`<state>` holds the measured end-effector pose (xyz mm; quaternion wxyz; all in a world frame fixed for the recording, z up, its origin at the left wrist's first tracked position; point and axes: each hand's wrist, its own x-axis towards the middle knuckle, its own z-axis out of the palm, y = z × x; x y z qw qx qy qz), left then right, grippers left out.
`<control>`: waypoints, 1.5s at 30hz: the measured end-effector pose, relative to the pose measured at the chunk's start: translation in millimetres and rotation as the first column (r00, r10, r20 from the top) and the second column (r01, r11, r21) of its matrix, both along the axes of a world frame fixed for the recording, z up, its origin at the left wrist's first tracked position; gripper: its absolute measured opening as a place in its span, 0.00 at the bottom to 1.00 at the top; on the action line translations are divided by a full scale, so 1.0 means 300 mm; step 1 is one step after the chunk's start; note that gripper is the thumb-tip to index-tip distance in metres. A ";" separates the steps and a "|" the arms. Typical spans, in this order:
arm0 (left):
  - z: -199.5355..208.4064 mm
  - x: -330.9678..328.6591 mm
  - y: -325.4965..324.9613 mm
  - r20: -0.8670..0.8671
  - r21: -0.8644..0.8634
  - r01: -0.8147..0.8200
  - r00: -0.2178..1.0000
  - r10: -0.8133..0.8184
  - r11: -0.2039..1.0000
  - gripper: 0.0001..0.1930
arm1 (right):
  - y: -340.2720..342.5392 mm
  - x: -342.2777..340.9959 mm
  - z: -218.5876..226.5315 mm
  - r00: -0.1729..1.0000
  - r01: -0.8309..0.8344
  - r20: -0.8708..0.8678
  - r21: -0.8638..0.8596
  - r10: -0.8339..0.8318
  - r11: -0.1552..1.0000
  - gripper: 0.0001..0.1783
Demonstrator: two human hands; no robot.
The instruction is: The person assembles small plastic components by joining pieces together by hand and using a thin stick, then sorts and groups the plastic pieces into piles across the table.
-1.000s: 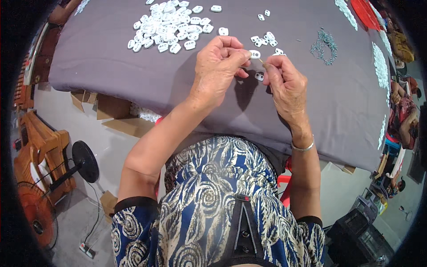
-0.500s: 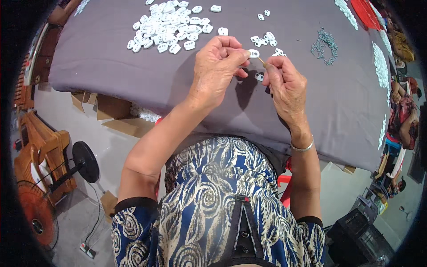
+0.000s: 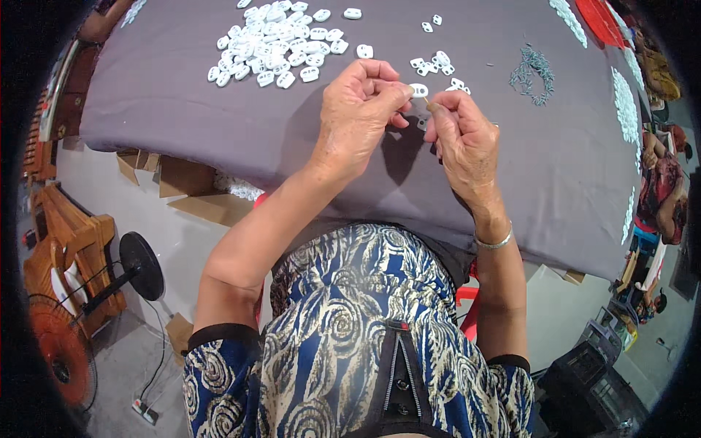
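Pinched between thumb and fingers of my left hand (image 3: 355, 117) is a small white oval plastic piece with two holes (image 3: 419, 90), like a cord lock. My right hand (image 3: 467, 142) grips a thin yellowish stick (image 3: 428, 101); its tip meets or nearly meets the lower edge of the oval piece, and I cannot tell whether it goes in. Most of the stick is hidden by my fingers. Just beyond my hands lie several smaller white two-holed parts (image 3: 441, 60). Another small white part (image 3: 422, 125) shows below, partly covered by my right hand.
A heap of white oval pieces (image 3: 277, 40) lies on the grey cloth-covered table (image 3: 569, 175), far left. To the right is a pile of small dark springs (image 3: 532, 75). White rows (image 3: 625, 106) line the right edge. An open cardboard box (image 3: 191, 179) and a fan (image 3: 62, 358) stand left, below table height.
My right hand has moved slightly left, closer to the white oval piece, and less of the stick shows between them. My left hand stays almost still.
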<state>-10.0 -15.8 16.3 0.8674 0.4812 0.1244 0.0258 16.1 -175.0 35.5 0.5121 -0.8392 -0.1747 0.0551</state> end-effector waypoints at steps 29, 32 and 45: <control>-0.013 0.005 0.004 -0.011 0.016 0.046 0.999 -0.046 0.999 0.12 | -0.038 0.030 0.011 0.987 -0.039 -0.152 0.060 0.048 0.997 0.06; -0.005 0.003 0.007 -0.024 0.026 0.048 0.999 -0.048 0.998 0.11 | -0.036 0.032 -0.001 0.989 -0.048 -0.139 0.028 0.051 0.998 0.06; 0.000 0.007 0.020 -0.049 0.002 0.030 0.998 -0.030 1.000 0.11 | -0.061 0.042 0.035 0.963 0.165 0.239 -0.142 -0.128 0.976 0.04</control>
